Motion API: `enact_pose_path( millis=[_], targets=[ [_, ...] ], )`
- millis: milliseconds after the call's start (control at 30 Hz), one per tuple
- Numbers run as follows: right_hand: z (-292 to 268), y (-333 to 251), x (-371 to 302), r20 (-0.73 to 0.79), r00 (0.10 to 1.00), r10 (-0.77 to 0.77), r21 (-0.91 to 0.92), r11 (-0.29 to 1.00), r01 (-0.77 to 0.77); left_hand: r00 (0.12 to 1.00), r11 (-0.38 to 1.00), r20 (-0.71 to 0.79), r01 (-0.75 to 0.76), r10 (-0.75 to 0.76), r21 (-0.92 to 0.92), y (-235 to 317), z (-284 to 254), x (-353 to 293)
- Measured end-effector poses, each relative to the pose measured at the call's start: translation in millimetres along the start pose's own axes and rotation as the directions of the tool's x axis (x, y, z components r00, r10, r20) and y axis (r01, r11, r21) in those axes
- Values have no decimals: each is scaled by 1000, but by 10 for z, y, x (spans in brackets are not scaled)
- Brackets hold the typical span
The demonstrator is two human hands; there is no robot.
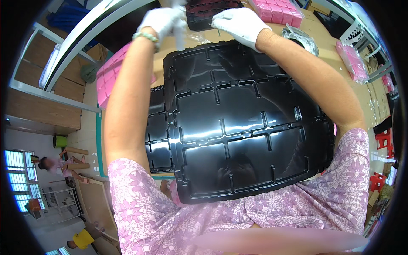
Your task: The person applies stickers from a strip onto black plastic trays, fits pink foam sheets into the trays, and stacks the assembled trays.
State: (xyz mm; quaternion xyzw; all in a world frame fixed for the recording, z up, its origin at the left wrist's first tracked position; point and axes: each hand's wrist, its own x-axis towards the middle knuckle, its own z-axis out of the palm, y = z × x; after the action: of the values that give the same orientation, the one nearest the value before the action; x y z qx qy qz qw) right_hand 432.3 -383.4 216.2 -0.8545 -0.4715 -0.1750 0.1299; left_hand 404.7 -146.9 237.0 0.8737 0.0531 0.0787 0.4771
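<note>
A large glossy black plastic tray [242, 106] with moulded compartments rests between my arms, its near edge against my floral top. Past its far edge are both my hands, in white gloves. My left hand [160, 22] is smeared by motion, with a pale blurred shape at its fingers; whether it holds anything does not show. My right hand [240, 24] is closed, its fingers bent and pressed together, pointing left; what lies in the fingertips is too small to make out. Between and beyond the hands lies a smaller dark tray [199, 19].
Another black tray [159, 146] lies under the large one at left. Pink segmented blocks [112, 76] sit at left, a wrapped pink stack [278, 12] at the far right, and another pink pack [352, 61] at right. Crumpled clear plastic [304, 40] lies beside my right forearm. People are in the background at left.
</note>
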Motion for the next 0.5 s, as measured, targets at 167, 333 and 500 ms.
enact_pose_path(
  millis=[167,333,500],
  targets=[
    [333,104,167,-271,922,-275,-14,959,282,986,825,114,-35,120,-564,191,-661,-225],
    [91,-509,145,-322,905,-280,229,904,361,994,745,87,5,70,-667,583,-470,-586],
    [114,-783,49,-357,926,-122,429,859,279,989,803,-116,-142,91,-578,656,-364,-613]
  ],
)
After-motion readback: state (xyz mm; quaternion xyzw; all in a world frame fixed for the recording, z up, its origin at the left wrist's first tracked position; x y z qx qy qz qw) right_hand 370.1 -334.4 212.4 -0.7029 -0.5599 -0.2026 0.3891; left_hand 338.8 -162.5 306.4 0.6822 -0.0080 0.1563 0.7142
